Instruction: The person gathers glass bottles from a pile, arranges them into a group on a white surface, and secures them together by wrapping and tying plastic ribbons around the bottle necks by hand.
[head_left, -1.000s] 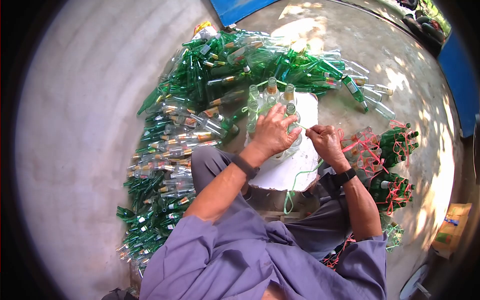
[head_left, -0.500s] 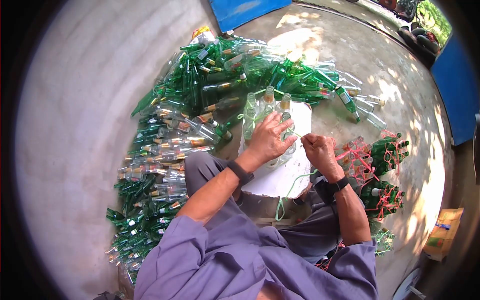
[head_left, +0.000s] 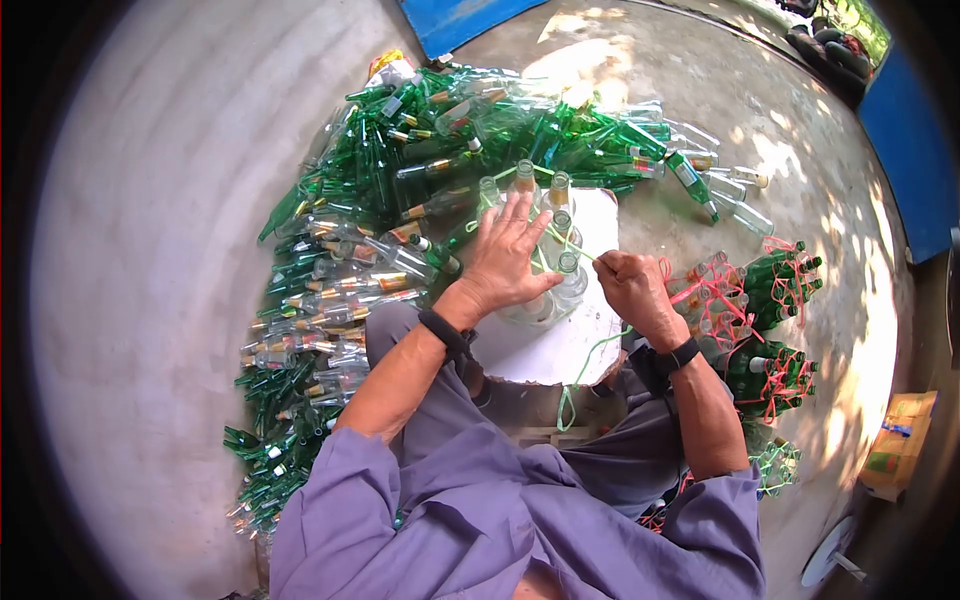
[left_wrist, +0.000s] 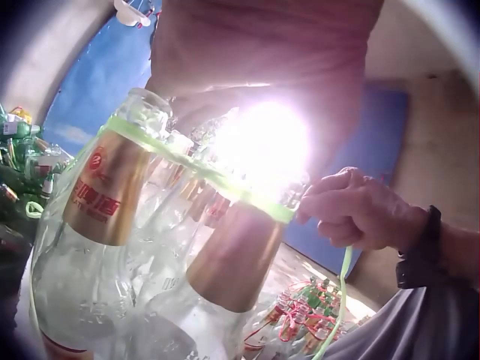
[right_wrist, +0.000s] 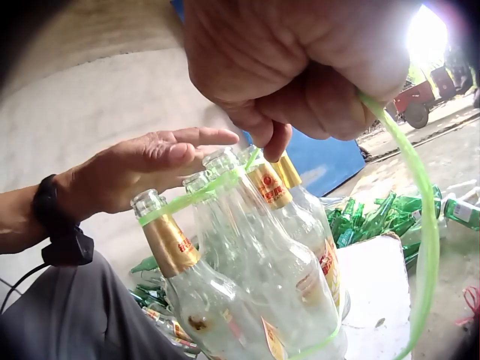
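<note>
A cluster of clear glass bottles [head_left: 548, 262] with gold neck foil stands on a white block [head_left: 560, 345]. A green plastic string [head_left: 572, 250] loops round their necks [left_wrist: 196, 169]. My left hand [head_left: 503, 255] lies over the bottle tops with fingers straight and spread; the right wrist view shows it flat beside the necks [right_wrist: 154, 166]. My right hand [head_left: 628, 287] is a fist gripping the string, which runs taut to the bottles [right_wrist: 247, 262] and trails down in a loop [right_wrist: 424, 225]. In the left wrist view the right hand [left_wrist: 358, 212] pinches the string beside the necks.
A large heap of green and clear bottles [head_left: 400, 160] lies on the concrete floor [head_left: 170, 250] at left and ahead. Bundles of bottles tied with red string [head_left: 765, 310] stand to the right. A cardboard box [head_left: 900, 445] sits at far right. Blue panels [head_left: 915, 150] stand behind.
My left hand has gone from curled over the bottles to flat with spread fingers, reaching further over the necks. The right hand has stayed clenched on the string, now pulled taut.
</note>
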